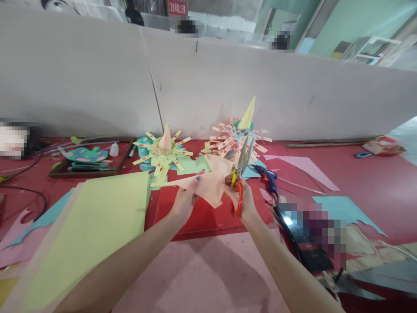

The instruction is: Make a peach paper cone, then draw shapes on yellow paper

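A cut piece of peach paper (208,184) is held up between my two hands above a red sheet (182,221). My left hand (185,200) pinches its left side, thumb on top. In my right hand (246,200) is a pair of scissors (240,198) with orange and yellow on the handles and blades pointing up, away from the paper. The fingertips of that hand also touch the paper's right edge. Just beyond stand two paper crafts with radiating strips: one with a peach cone (165,138), the other with a tall yellow cone (248,114).
Large yellow paper sheets (97,217) lie at the left, below a brown tray (91,173) of tools. To the right are a blue glue gun (269,176), a phone (289,226) and blue paper scraps (345,211). A white partition (97,87) rises behind the table.
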Motion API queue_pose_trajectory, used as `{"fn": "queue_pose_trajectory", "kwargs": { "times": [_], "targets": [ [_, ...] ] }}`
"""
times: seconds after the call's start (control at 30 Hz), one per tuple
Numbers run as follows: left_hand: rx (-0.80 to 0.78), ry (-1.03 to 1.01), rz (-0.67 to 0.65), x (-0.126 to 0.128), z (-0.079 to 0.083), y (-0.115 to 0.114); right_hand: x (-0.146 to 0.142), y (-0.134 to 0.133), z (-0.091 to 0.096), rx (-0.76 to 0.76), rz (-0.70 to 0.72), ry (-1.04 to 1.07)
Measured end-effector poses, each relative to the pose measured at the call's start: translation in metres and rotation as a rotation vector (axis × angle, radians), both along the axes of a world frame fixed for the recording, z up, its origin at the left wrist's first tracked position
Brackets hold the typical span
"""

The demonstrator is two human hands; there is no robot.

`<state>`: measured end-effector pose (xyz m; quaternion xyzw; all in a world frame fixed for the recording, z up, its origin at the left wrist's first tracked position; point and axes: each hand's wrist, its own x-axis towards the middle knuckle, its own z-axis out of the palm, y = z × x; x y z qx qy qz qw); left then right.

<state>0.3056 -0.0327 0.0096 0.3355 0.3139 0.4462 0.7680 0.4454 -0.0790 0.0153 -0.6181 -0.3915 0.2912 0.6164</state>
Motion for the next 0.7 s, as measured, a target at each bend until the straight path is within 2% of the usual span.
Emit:
{"fn": "queue_pose_trajectory", "kwargs": {
  "times": [0.43,0.53,0.7],
  "targets": [
    [0.049,0.136,0.038,0.0,-0.004,-0.002,-0.004,0.0,0.0,0.008,-0.012,-0.026],
    [0.073,0.133,0.112,-0.002,0.005,0.005,-0.003,-0.001,-0.003,-0.018,-0.016,-0.011],
    [0.085,0.079,0.293,-0.004,0.029,0.028,-0.008,-0.002,-0.02,-0.002,0.086,-0.028]
  ]
}}
